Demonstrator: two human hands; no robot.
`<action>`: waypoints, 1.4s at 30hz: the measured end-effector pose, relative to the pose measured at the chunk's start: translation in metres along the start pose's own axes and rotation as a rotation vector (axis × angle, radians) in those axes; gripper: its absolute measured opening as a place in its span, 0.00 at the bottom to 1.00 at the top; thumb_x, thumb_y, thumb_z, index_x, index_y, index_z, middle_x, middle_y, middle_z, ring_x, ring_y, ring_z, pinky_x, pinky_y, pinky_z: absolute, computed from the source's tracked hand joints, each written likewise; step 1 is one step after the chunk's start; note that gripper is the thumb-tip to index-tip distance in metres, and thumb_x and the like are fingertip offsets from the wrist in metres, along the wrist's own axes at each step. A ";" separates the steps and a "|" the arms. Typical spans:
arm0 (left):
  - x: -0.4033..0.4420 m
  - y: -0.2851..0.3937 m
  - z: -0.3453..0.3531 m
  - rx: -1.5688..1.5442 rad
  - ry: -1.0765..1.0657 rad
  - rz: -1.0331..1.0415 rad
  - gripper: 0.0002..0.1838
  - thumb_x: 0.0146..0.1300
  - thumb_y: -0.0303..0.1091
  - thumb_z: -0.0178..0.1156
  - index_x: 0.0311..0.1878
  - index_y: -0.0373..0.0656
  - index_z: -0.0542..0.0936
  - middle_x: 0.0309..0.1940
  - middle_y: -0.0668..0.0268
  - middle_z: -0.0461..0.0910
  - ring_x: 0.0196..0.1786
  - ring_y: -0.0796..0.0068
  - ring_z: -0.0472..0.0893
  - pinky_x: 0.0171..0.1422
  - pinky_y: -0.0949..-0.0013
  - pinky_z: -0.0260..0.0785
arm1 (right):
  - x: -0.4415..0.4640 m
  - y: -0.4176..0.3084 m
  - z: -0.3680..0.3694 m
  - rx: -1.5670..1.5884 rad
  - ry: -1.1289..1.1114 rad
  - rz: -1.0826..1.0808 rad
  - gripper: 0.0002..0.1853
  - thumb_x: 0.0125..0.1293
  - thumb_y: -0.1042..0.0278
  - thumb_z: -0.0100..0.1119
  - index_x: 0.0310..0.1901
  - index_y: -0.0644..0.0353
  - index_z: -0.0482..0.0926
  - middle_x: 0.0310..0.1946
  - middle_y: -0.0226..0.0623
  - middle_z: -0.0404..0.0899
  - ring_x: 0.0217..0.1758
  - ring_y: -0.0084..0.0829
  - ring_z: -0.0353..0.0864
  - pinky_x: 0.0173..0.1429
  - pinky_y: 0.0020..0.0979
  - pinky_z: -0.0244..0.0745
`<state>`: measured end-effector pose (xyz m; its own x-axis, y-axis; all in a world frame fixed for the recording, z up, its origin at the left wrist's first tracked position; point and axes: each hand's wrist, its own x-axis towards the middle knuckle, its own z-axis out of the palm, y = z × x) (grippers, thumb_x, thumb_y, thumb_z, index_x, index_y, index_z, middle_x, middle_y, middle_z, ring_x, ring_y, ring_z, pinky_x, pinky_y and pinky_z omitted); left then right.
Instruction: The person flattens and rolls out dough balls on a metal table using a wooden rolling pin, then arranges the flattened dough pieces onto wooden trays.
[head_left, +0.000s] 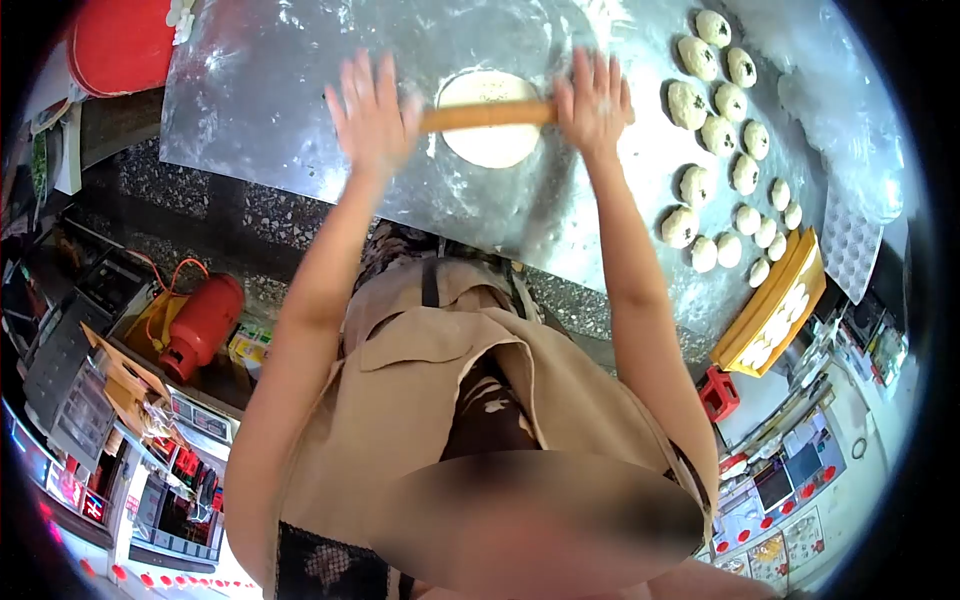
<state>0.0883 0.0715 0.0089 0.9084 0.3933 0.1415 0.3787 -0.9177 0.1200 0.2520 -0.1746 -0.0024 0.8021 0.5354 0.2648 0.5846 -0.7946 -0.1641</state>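
Observation:
A wooden rolling pin (488, 115) lies across a round, flat sheet of dough (490, 150) on the floured metal table (270, 100). My left hand (376, 115) is at the pin's left end, palm down with its fingers spread, slightly blurred. At the right end, my right hand (594, 105) rests palm down with its fingers stretched forward. The dough shows on both sides of the pin, with some specks on its far part.
Several filled dough balls (687, 105) and smaller plain pieces (748, 220) sit on the table's right. A yellow crate (770, 300) with pale pieces stands at the right edge. A red round lid (122, 45) is at the upper left, a red gas cylinder (203, 325) below.

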 end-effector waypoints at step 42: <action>0.037 0.078 0.031 -0.439 -0.291 0.326 0.36 0.48 0.47 0.76 0.58 0.40 0.74 0.59 0.54 0.75 0.61 0.52 0.74 0.64 0.56 0.67 | -0.152 0.014 -0.054 -0.018 0.008 0.715 0.12 0.59 0.62 0.63 0.43 0.55 0.79 0.41 0.41 0.80 0.49 0.43 0.77 0.55 0.48 0.68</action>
<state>0.1568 0.0128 -0.0067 0.9996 0.0083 -0.0269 0.0211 -0.8552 0.5178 0.1322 -0.2827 0.0064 0.9872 -0.1201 0.1053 -0.0858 -0.9547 -0.2848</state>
